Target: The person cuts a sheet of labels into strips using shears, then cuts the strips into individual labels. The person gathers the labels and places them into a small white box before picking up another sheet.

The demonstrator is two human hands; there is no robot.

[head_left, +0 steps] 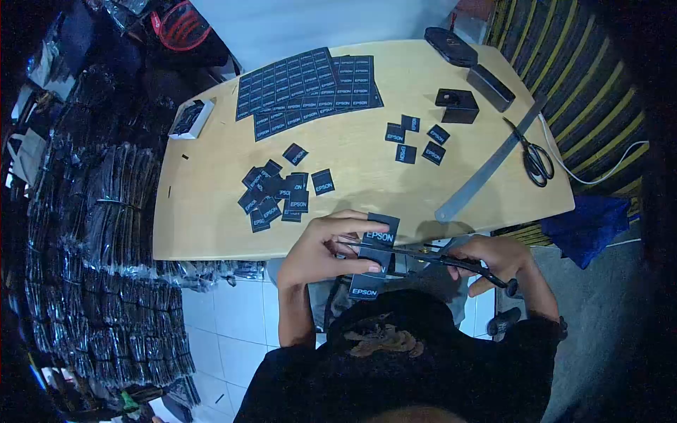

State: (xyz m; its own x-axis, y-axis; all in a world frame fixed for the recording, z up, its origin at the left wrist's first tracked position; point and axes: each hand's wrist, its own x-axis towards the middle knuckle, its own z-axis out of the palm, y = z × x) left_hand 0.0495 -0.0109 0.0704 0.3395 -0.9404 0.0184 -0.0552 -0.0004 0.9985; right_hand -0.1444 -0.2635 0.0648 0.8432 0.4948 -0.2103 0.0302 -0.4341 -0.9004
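Black strip of white-lettered EPSON labels [375, 255], in the head view, hangs just off the near edge of the pale wooden table [211, 225], pinched in the closed fingers of the left hand [326, 248]. The right hand [497, 259] grips black scissors [430, 257], blades part open across the strip beside the left fingertips. A heap of cut black labels [278, 194] suggests work well begun; uncut black label sheets [307, 88] remain.

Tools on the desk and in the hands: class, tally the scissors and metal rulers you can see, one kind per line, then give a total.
Scissors: 2, one pair on the desk and one pair in the right hand
Metal ruler: 1
Total: 3
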